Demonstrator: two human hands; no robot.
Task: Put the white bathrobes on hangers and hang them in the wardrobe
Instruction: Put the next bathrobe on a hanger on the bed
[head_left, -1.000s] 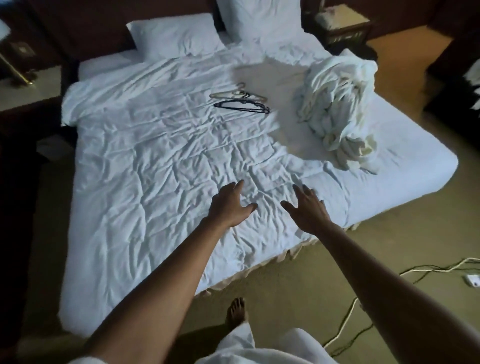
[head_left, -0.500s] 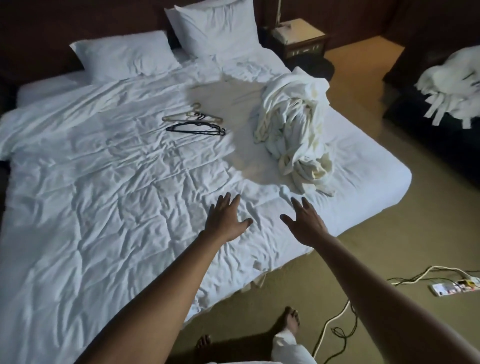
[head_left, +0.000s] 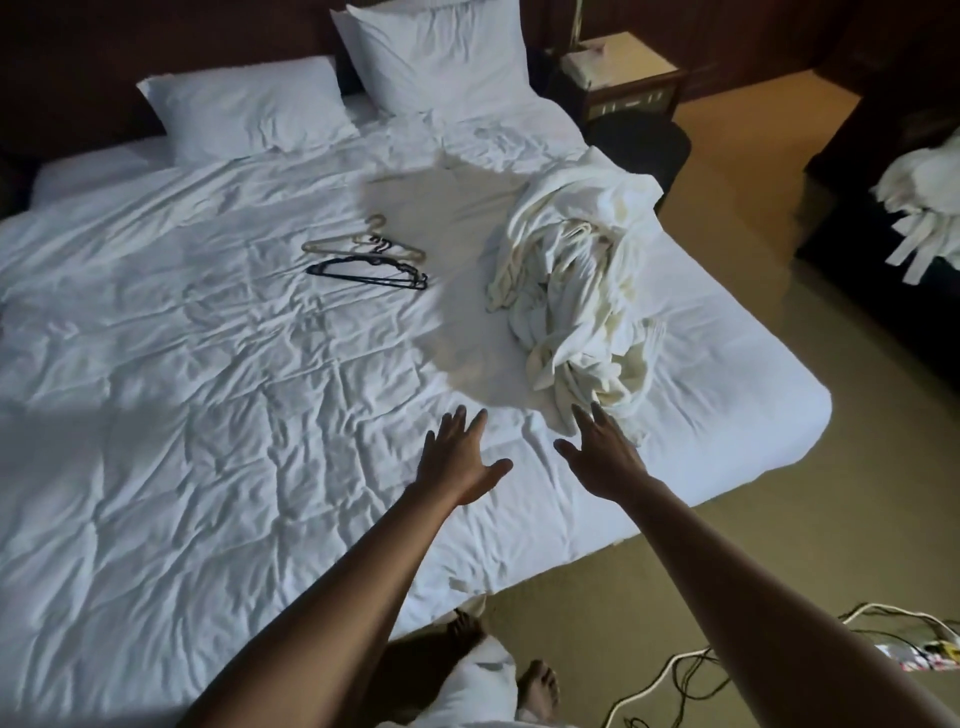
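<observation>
Bathrobes (head_left: 576, 291) lie heaped near the bed's (head_left: 769, 415) right edge, hangers (head_left: 366, 260) apart on open duvet. Left hand (head_left: 460, 457) and right hand (head_left: 605, 457) hover, fingers spread, holding nothing, the right just short of the heap.

Empty hands (head_left: 462, 457) near heaped bathrobes (head_left: 576, 291)

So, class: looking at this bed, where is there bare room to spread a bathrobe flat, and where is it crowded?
The broad stretch of duvet left of the left hand, below the hangers, is bare. A smaller bare patch lies between the hangers and the heap of bathrobes. The right side is crowded: the heap fills it, close to the right hand.
</observation>
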